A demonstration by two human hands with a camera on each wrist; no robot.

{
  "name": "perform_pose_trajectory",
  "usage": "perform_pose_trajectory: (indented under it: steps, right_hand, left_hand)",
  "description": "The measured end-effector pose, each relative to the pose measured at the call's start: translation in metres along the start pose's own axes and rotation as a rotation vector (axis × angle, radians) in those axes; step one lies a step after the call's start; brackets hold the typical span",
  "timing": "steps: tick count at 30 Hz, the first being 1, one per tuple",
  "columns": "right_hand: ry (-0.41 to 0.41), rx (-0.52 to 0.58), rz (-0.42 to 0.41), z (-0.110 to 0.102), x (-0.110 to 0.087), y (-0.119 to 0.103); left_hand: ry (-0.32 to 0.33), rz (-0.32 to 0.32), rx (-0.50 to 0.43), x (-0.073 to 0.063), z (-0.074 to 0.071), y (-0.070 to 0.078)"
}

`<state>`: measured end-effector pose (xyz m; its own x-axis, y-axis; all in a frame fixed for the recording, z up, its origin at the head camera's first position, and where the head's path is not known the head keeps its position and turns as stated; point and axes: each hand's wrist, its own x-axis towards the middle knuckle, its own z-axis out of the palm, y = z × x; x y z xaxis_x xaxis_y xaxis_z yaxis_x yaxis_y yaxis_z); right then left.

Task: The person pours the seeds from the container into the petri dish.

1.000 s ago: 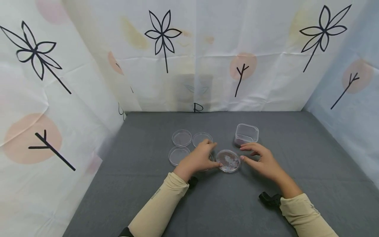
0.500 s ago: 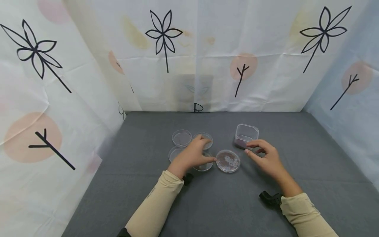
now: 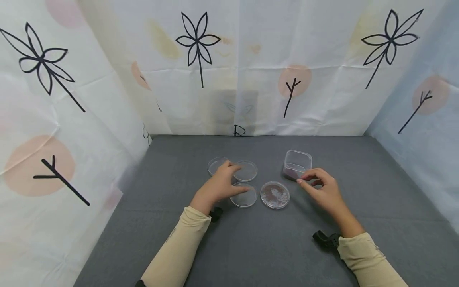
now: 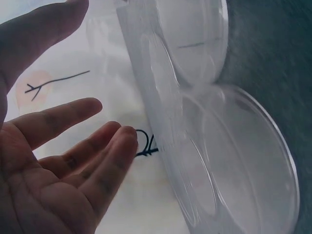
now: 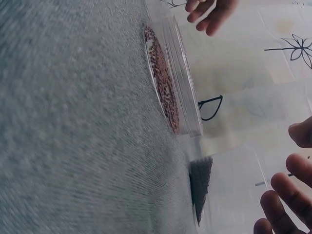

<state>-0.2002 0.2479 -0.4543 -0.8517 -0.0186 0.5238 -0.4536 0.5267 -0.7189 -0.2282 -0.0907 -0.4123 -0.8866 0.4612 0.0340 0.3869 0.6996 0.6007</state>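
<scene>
Moving left from the filled dish (image 3: 275,195), the left hand (image 3: 218,185) holds fingers wide over clear dishes (image 3: 247,199); the right hand (image 3: 322,189), fingers narrowly apart, hovers beside the tub (image 3: 298,159).

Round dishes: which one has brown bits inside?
The rightmost round dish, nearest the right hand, holds reddish-brown grains; the other round dishes show none.

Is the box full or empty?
Neither: the box is partly filled. Dark stuff lies low inside, with clear space above.
</scene>
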Motion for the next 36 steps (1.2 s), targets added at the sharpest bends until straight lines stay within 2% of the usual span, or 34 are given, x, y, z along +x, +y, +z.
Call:
perform_pose_trajectory:
  steps: [5, 10, 18, 23, 27, 31, 36]
  right_hand:
    - [0.041, 0.017, -0.001, 0.002, 0.004, 0.000]
    - [0.078, 0.015, 0.024, -0.001, 0.007, 0.000]
    - [0.071, -0.031, 0.048, -0.005, 0.005, 0.002]
    - [0.094, -0.047, 0.097, -0.006, 0.007, 0.005]
    - [0.047, -0.075, 0.155, -0.008, 0.008, 0.006]
    - [-0.043, -0.080, 0.199, -0.011, 0.010, 0.006]
    - [-0.142, -0.036, 0.238, -0.011, 0.015, 0.008]
  left_hand:
    - [0.040, -0.026, 0.051, -0.014, -0.007, -0.013]
    - [0.089, -0.072, 0.060, -0.028, -0.012, -0.025]
    - [0.104, -0.102, 0.029, -0.051, -0.003, -0.047]
    - [0.156, -0.111, 0.026, -0.056, 0.001, -0.056]
    - [0.157, -0.124, 0.034, -0.056, 0.000, -0.060]
    - [0.147, -0.129, 0.030, -0.057, -0.003, -0.060]
    - [0.139, -0.122, 0.011, -0.058, -0.007, -0.061]
